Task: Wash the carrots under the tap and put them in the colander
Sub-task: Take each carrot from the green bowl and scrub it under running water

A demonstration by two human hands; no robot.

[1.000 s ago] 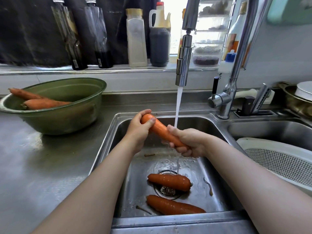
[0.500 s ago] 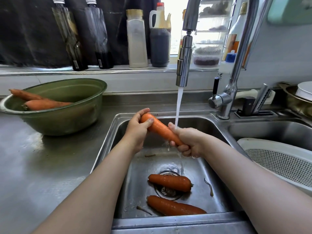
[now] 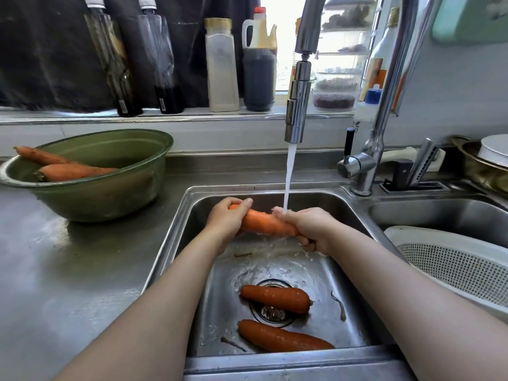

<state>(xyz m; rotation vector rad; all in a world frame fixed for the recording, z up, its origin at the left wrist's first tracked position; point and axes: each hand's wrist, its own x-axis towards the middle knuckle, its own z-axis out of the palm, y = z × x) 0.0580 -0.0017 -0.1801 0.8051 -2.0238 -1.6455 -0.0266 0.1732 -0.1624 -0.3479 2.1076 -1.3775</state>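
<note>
Both my hands hold one orange carrot [image 3: 262,222] over the left sink basin [image 3: 354,215]. My left hand [image 3: 226,220] grips its thick end and my right hand [image 3: 310,229] grips its thin end. Water runs from the tap [image 3: 298,105] onto the carrot beside my right hand. Two more carrots lie on the basin floor, one across the drain [image 3: 276,298] and one nearer me [image 3: 283,338]. The white colander [image 3: 453,259] sits in the right basin. A green bowl [image 3: 110,188] on the left counter holds two carrots [image 3: 71,171].
Bottles [image 3: 222,67] and jars stand along the window sill behind the sink. A knife holder [image 3: 412,177] and a pot with a white lid [image 3: 492,160] are at the back right. Small carrot scraps [image 3: 339,305] lie in the basin. The steel counter [image 3: 68,270] is wet.
The held carrot has tilted closer to level and shifted so the water stream strikes it next to my right hand. The hands have shifted a little along the carrot.
</note>
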